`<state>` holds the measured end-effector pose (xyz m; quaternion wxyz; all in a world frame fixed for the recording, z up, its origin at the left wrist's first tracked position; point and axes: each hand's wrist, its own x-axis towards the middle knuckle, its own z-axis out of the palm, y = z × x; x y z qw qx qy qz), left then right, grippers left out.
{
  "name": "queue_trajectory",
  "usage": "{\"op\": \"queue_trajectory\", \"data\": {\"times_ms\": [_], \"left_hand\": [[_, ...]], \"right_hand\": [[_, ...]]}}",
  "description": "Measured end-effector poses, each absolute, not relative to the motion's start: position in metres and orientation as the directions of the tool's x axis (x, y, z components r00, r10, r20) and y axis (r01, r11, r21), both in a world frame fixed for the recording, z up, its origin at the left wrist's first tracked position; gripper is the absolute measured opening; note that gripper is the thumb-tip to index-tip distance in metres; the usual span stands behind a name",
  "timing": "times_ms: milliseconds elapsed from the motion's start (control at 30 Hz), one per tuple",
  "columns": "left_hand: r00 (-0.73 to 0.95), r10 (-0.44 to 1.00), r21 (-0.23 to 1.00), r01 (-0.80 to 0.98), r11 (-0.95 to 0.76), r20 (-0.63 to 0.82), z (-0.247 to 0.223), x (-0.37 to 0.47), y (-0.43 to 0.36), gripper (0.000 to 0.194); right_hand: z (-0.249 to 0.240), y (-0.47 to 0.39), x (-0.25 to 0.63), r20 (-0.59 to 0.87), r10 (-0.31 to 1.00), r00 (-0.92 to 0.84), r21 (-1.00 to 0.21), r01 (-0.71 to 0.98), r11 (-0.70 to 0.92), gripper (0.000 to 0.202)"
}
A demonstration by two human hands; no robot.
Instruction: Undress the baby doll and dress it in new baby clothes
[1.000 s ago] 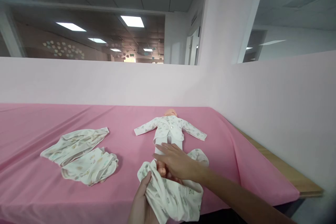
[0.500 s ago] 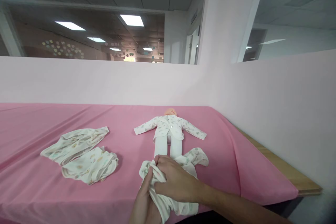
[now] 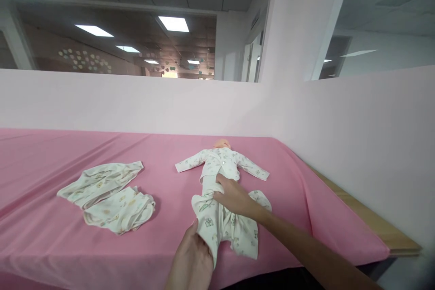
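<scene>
A doll (image 3: pixel 222 144) lies on its back in a white printed jacket (image 3: pixel 217 161), its sleeves spread to both sides. White printed trousers (image 3: pixel 212 217) lie over the doll's legs, the waist end toward me. My right hand (image 3: pixel 234 195) pinches the fabric high on the doll's left-side leg in the view, just under the jacket. Lower down, my left hand (image 3: pixel 195 253) holds the near edge of the same trousers, thumb on top and fingers partly hidden under the cloth. The other trouser leg lies loose at the right.
Two folded white printed garments (image 3: pixel 102 183) (image 3: pixel 120 210) lie at the left on the pink cloth (image 3: pixel 163 240). A bare wooden edge (image 3: pixel 367 217) shows at the right. White walls with windows stand behind and at the right.
My right hand has moved up along the doll's leg, drawing the fabric with it. The bunched trouser leg is now stretched out over that leg. My left hand stays low, farther from the right one.
</scene>
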<state>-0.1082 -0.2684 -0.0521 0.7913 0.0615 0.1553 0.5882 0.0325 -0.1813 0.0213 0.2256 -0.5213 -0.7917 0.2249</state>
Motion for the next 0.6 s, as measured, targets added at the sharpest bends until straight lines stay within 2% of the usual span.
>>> {"op": "queue_trajectory", "data": {"times_ms": [100, 200, 300, 367, 433, 500, 600], "left_hand": [[0.171, 0.937, 0.366, -0.887, 0.281, -0.305, -0.053, -0.11, -0.268, 0.039], [0.114, 0.933, 0.461, -0.845, 0.273, -0.342, -0.062, -0.114, -0.268, 0.042], [0.117, 0.954, 0.557, -0.789, 0.258, -0.276, -0.071, -0.118, -0.27, 0.041], [0.063, 0.976, 0.707, -0.68, 0.194, -0.207, -0.074, -0.118, -0.272, 0.037], [-0.041, 0.995, 0.874, -0.481, 0.064, -0.096, -0.073, -0.116, -0.272, 0.031], [-0.114, 0.993, 0.953, -0.297, -0.06, 0.026, -0.071, -0.113, -0.269, 0.025], [-0.117, 0.989, 0.97, -0.213, -0.114, 0.091, -0.068, -0.114, -0.258, 0.019]], "right_hand": [[0.017, -0.165, 0.027, 0.132, 0.927, -0.352, -0.555, 0.748, 0.363, 0.01], [0.01, -0.153, 0.024, 0.177, 0.922, -0.345, -0.452, 0.803, 0.388, 0.013], [0.002, -0.146, 0.022, 0.214, 0.92, -0.328, -0.301, 0.874, 0.382, 0.014], [-0.001, -0.145, 0.022, 0.223, 0.92, -0.323, -0.226, 0.901, 0.371, 0.016], [-0.003, -0.147, 0.021, 0.222, 0.92, -0.322, -0.195, 0.91, 0.366, 0.019], [-0.004, -0.151, 0.021, 0.222, 0.921, -0.319, -0.237, 0.899, 0.368, 0.022], [-0.004, -0.166, 0.02, 0.204, 0.919, -0.336, -0.44, 0.808, 0.393, 0.03]]}}
